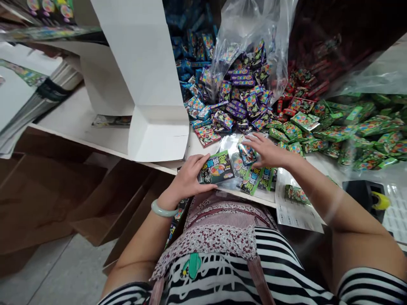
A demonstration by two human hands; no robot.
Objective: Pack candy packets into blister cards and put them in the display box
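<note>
one black-and-green packet (219,166) sits grasped between the thumb and fingers of the left hand (189,176). right of that grip, the right hand (267,151) curves over a small blue packet (247,154); i cannot tell whether it grips. purple packets (250,101) heap beyond both hands, and a white box (159,135) stands open left of the left grip.

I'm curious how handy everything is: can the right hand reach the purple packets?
Probably yes: the right hand is close to the nearest purple packets, which look uncovered; a clear plastic bag partly screens those farther back.
</note>
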